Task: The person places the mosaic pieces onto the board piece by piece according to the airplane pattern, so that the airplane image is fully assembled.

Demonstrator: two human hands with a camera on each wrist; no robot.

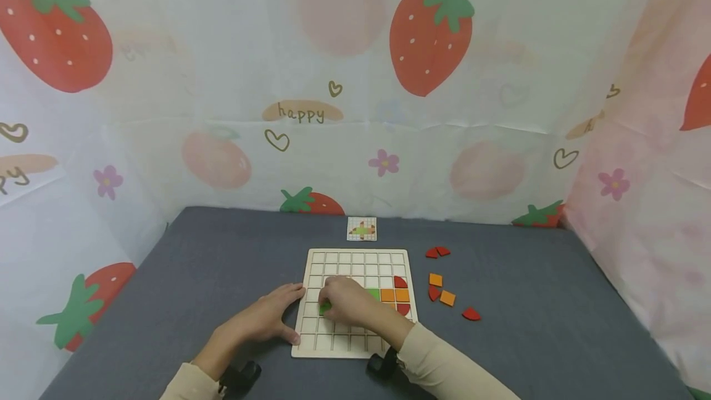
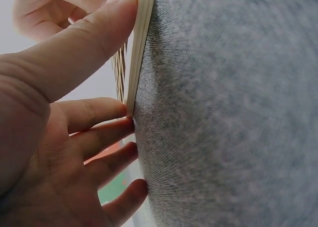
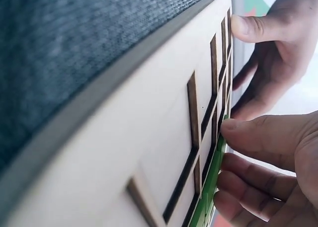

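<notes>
A pale wooden grid board (image 1: 322, 343) lies on the table. My left hand (image 1: 265, 315) rests at its left edge, fingers spread and thumb near the lower left corner; in the left wrist view the thumb (image 2: 94, 43) touches the board's side. Over the grid, my right hand (image 1: 352, 302) has curled fingers and holds a green tile (image 1: 324, 307) at the board's left part. In the right wrist view its thumb (image 3: 258, 132) touches green at the board's surface. Another green tile (image 1: 373, 294), orange squares (image 1: 402, 295) and red quarter-rounds (image 1: 400, 282) sit in the grid's right part.
Right of the board lie loose orange squares (image 1: 447, 298) and several red quarter-round pieces (image 1: 471, 314). A small pattern card (image 1: 361, 229) lies beyond the board's far edge. A grey cloth (image 1: 533, 301) covers the table, with a strawberry-print curtain (image 1: 355, 159) behind.
</notes>
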